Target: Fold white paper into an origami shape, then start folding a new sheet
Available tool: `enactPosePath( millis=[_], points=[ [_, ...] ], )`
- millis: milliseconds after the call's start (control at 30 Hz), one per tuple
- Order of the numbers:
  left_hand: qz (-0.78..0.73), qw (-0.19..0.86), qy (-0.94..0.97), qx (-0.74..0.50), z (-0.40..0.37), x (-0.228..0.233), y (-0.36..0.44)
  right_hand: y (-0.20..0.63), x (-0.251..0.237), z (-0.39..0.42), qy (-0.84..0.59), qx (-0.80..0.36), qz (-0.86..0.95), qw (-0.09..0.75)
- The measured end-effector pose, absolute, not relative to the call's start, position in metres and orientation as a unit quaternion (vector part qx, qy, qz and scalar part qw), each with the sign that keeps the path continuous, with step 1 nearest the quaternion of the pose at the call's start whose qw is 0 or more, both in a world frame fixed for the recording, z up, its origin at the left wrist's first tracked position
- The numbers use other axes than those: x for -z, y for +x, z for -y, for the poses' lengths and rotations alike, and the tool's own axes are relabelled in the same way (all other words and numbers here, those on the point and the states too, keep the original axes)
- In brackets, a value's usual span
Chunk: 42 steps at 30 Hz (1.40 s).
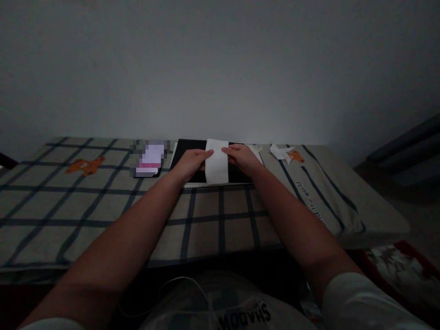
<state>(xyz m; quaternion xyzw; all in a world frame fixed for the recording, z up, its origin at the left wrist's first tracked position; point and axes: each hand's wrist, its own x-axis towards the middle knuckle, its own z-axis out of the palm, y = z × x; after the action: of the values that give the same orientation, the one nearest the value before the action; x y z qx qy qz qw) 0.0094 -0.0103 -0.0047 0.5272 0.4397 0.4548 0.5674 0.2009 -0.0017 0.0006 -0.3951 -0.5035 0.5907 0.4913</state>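
A strip of white paper (217, 167) is held upright lengthwise between both hands, over a black flat book or folder (182, 147). My left hand (193, 162) pinches the strip's left edge, thumb on top and fingers partly behind it. On the opposite edge, my right hand (241, 158) grips in the same way. The black cover lies on the cloth-covered table, with pale pages or sheets showing along its near and side edges. Part of the cover is hidden by the hands and paper.
A phone with a lit screen (150, 158) lies left of the black cover. Folded white paper scraps (282, 153) lie to its right. The checked tablecloth (220, 220) has bear prints, and a wall (220, 68) stands behind. A white cable (182, 278) crosses my lap.
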Motion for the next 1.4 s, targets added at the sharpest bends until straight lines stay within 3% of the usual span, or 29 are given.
enactPosePath(
  millis=[633,1400],
  points=[
    [-0.394,0.626,0.45,-0.5,0.01,-0.005,0.01,0.197,-0.001,0.005,-0.362,-0.628,0.49,0.484],
    [-0.42,0.555,0.485,-0.529,0.004,0.002,0.005,0.198,0.004,0.002,-0.436,-0.554,0.528,0.474]
  ],
)
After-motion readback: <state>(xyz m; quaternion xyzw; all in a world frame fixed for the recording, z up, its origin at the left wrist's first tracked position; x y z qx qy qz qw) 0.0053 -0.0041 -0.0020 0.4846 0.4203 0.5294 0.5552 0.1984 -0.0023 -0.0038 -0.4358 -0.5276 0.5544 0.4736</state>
